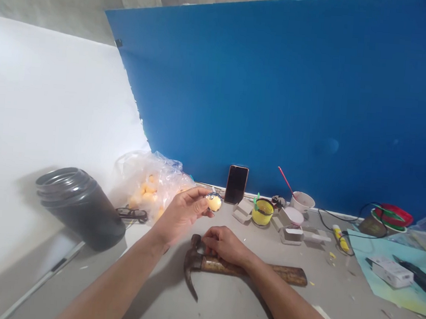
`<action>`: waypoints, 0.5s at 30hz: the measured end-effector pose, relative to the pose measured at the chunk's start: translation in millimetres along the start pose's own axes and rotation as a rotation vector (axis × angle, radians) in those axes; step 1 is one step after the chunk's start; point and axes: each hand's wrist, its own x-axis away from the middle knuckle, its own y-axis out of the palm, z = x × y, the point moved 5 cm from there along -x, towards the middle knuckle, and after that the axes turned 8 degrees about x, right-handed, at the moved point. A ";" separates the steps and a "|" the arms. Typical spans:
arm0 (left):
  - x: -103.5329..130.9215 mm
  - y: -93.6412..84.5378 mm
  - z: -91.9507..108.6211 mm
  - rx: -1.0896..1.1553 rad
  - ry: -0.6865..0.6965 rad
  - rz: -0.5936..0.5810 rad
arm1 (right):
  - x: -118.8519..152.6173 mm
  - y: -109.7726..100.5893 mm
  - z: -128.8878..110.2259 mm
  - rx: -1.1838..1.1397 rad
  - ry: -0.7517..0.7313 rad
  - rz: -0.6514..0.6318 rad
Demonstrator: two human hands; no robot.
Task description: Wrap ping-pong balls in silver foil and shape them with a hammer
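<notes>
My left hand [184, 211] is raised over the table and pinches a small round yellow piece with a shiny silver rim [214, 202]. Lower down, my right hand [226, 245] is by a claw hammer [281, 274], its fingers curled together near the hammer's head. Whatever those fingertips may hold is hidden. The hammer lies on its side, with its claw towards me and its wooden handle to the right, passing under my right wrist.
A dark, wide-mouthed bottle [83, 208], glasses [133, 214] and a clear bag of orange-yellow balls [149, 189] stand left. A phone [236, 183] leans on the blue wall. Behind are a yellow cup [262, 213], small open boxes [291, 235] and a white cup [303, 201].
</notes>
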 end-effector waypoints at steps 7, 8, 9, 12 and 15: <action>-2.1 -0.8 -10.2 0.055 -0.053 0.000 | 0.1 -0.8 -0.8 0.013 -0.023 0.002; -3.7 -2.1 -12.5 0.047 -0.052 -0.005 | 0.7 -1.2 -1.7 0.014 -0.022 0.003; -5.8 -3.8 -15.9 0.037 -0.056 -0.010 | 1.4 -1.6 -2.6 0.014 -0.020 0.005; -14.9 -14.4 -33.2 -0.048 -0.088 0.009 | 3.0 -2.6 -4.1 0.004 -0.010 0.003; -26.1 -34.5 -54.4 -0.312 -0.063 0.122 | 4.4 -3.9 -5.9 0.027 -0.043 0.009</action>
